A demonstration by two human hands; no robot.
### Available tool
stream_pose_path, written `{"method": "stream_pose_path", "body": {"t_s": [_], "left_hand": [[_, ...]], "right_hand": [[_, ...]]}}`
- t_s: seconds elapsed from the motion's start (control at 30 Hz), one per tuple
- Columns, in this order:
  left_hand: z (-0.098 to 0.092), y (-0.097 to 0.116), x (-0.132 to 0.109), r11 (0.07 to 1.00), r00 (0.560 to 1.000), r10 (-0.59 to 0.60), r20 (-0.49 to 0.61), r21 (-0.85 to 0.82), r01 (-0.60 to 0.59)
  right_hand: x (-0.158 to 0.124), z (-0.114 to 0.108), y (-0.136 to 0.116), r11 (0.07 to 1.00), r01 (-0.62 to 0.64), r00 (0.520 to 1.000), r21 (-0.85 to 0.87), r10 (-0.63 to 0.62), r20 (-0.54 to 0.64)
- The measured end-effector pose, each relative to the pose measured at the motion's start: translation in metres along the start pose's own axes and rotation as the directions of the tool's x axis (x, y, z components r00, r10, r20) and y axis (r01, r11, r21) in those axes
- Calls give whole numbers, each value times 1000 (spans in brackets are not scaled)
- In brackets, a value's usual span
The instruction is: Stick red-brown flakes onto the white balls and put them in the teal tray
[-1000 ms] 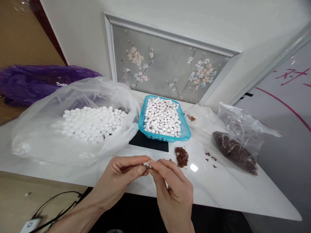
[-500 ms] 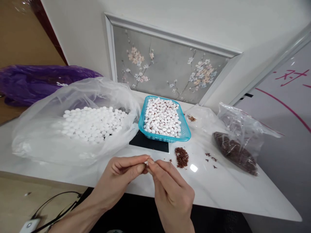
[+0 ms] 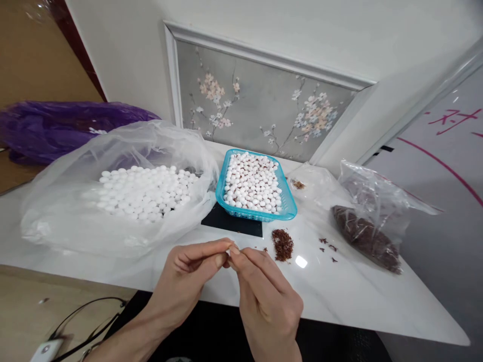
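My left hand (image 3: 188, 281) and my right hand (image 3: 267, 301) meet at their fingertips just above the near edge of the white table (image 3: 339, 296). Together they pinch one small white bead (image 3: 229, 250), almost hidden between thumbs and forefingers. Beyond them stands a blue plastic basket (image 3: 285, 203) full of white beads flecked with brown. To the left lies an open clear bag of plain white beads (image 3: 143, 188). A small heap of reddish-brown bits (image 3: 282, 244) lies on the table just right of my fingertips.
A clear bag of the same brown bits (image 3: 368, 236) lies at the right, with loose flecks beside it. A black pad (image 3: 230, 223) sits under the basket. A purple bag (image 3: 56, 125) lies far left. A framed flower panel (image 3: 256, 108) leans on the wall. Dark cables (image 3: 86, 322) trail lower left.
My right hand's fingers have closed further over the bead and shifted slightly left and down; the white bead shows less than before. Nothing else has moved.
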State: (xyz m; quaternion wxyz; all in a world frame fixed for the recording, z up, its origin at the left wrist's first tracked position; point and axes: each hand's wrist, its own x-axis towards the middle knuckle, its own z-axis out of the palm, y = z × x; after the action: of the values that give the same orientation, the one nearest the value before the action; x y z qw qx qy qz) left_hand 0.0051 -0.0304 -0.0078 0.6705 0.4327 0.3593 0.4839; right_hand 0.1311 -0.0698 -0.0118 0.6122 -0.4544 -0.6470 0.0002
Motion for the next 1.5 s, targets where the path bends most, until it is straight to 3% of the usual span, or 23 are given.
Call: {"method": "stream_pose_path", "body": {"t_s": [0.27,0.6,0.93,1.03,1.1,1.17,1.2,1.33,1.5], "left_hand": [[0,-1,-1,1000,1000,-4,22,-8,4],[2,14,-6,965,991,94,100,237,-115],[5,15,-6,937,979,190,78,285,-205],[13,24,7,871,963,270,-19,430,-236],[22,32,25,796,926,375,-55,530,-291],[34,40,48,709,881,474,-1,593,-381],[39,43,59,672,869,492,49,613,-415],[51,49,83,540,876,442,195,721,-433],[37,53,63,476,845,478,240,737,-479]], "right_hand": [[0,-2,1,1000,-13,1000,4,13,-21],[2,-17,-1,943,-319,947,93,313,77],[-1,-20,-2,965,-261,964,19,260,59],[1,-39,8,968,-221,975,-119,223,0],[2,-58,22,932,-297,953,-206,277,-123],[2,-76,39,876,-390,912,-284,326,-250],[1,-83,48,849,-418,903,-322,347,-254],[-4,-91,70,825,-346,935,-447,342,-94],[-4,-65,68,803,-70,934,-592,261,244]]}}
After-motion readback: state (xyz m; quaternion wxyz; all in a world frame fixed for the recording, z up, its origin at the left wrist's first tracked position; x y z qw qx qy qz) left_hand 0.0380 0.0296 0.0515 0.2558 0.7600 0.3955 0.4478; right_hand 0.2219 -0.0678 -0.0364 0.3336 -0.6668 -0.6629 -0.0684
